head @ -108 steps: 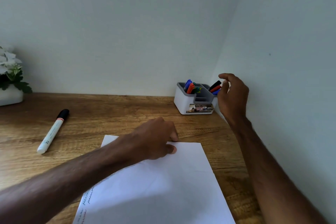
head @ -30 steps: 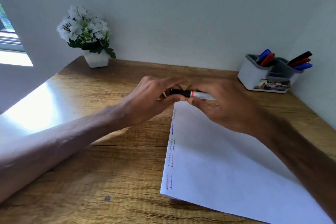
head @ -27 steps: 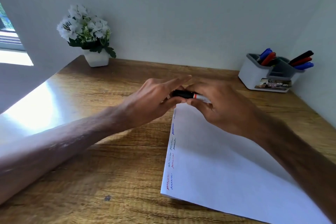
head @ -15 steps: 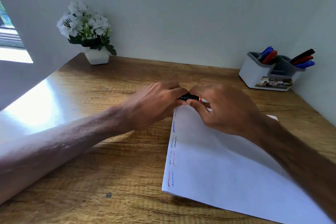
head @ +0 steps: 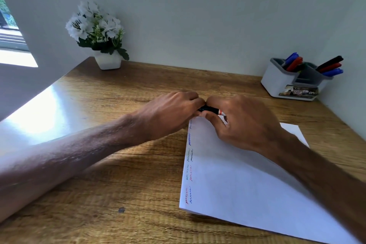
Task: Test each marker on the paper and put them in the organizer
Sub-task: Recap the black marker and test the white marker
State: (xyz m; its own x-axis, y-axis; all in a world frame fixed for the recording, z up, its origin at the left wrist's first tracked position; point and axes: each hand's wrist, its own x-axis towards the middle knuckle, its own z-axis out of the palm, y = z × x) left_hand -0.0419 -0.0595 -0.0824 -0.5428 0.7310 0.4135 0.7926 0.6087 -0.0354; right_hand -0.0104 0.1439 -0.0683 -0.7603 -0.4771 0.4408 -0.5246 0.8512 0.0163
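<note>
— Both hands are closed on one marker (head: 210, 109), as far as I can see from where I stand. His left hand (head: 172, 111) has its fingertips curled round the black cap end; the right hand (head: 243, 123) wraps the white barrel, with only a red band and a sliver of white showing between the fingers.

— Where is it, over the sheet?

— Right at the far left corner of the paper (head: 247, 184), held roughly level, just above the desk (head: 111, 164). I cannot tell whether the cap is seated or already loose; the knuckles of the two hands meet over it.

— Anything on the sheet?

— A column of short squiggles (head: 189, 168) down its left edge, in red, blue and a darker ink. Everything else on the page is blank. The right forearm lies across it.

— And the organizer?

— White with a grey insert, the organizer (head: 291, 83) sits in the far right corner against the wall, well apart from the hands. Blue and red markers (head: 293, 62) stand in the left compartment; black, red and blue ones (head: 330, 66) lean out of the right.

— What else is on the desk?

— A small white pot of white flowers (head: 99, 31) at the far left, by the wall.
</note>
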